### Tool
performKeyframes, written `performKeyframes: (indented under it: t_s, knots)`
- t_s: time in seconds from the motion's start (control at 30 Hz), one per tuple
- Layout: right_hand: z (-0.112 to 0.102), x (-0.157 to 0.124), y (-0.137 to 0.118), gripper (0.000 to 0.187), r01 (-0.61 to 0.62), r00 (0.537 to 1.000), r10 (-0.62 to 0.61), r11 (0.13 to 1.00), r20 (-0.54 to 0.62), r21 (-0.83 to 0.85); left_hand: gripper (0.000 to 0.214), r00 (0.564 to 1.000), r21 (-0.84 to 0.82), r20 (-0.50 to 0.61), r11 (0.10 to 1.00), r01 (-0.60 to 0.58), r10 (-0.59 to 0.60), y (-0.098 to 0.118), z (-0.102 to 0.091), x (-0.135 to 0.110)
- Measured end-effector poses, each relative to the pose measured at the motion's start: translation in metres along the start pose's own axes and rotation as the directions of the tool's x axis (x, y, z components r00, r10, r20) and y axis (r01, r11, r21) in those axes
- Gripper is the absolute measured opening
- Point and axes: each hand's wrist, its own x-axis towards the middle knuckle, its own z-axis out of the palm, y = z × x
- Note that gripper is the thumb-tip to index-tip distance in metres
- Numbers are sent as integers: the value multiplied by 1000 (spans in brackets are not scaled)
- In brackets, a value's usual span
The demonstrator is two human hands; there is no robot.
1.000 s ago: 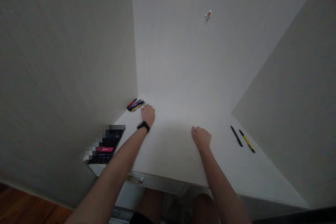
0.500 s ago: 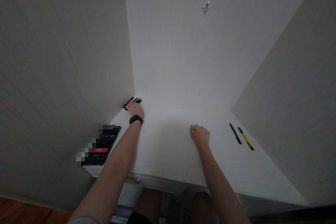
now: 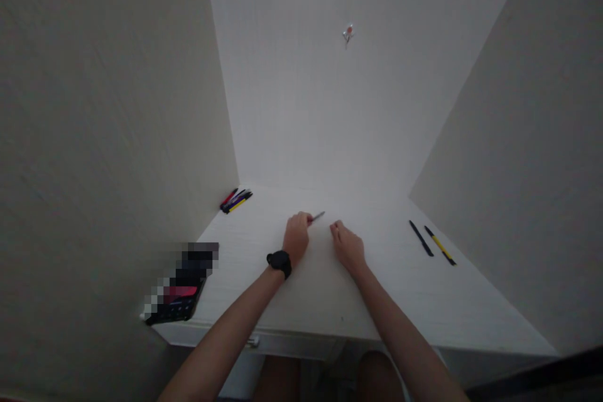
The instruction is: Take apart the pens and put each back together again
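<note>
So, the left hand [image 3: 296, 238] sits near the middle of a white desk [image 3: 301, 301], its fingers closed around a slim pen [image 3: 318, 217]. Only the pen's narrow, grey, metallic-looking tip shows, angled up and away to the right past the fingers, while the rest is hidden in the grip. No brand or label can be seen on that exposed part. The right hand [image 3: 347, 248] rests on the desktop just beside the left, its fingers loosely curled and nothing visible in them; the two hands are close together but not touching, with the pen tip pointing just past the right hand's fingertips. A black smartwatch [image 3: 279, 263] circles the left wrist, its face out of view. Farther off, a bundle of red, black, purple and yellow pens [image 3: 234, 201] lies in the far left corner of the desk, well apart from the hands. A black pen [image 3: 421, 239] and a yellow-and-black pen [image 3: 440, 245] lie side by side near the right wall. A smartphone [image 3: 176, 298] lies at the desk's left edge, with a red band on its screen; the pixelated blur over it leaves no writing readable.
</note>
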Motion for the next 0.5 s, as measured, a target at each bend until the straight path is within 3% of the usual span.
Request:
performKeyframes:
  t_s: [0.1, 0.2, 0.37, 0.5]
  knots:
    - [6, -6, -10, 41, 197, 975, -159, 941, -155, 273, 16, 996, -391, -9, 916, -84, 88, 20, 8, -11]
    - [12, -8, -14, 41, 296, 955, -237, 800, -179, 522, 11, 992, -562, 30, 823, -83, 121, 27, 6, -12]
    - [19, -2, -11, 52, 142, 974, -228, 552, -15, 822, 13, 999, -588, -40, 807, -48, 30, 24, 3, -2]
    - [21, 3, -8, 48, 17, 957, -273, 403, 102, 915, 38, 991, -771, 48, 626, 115, -123, 15, -1, 4]
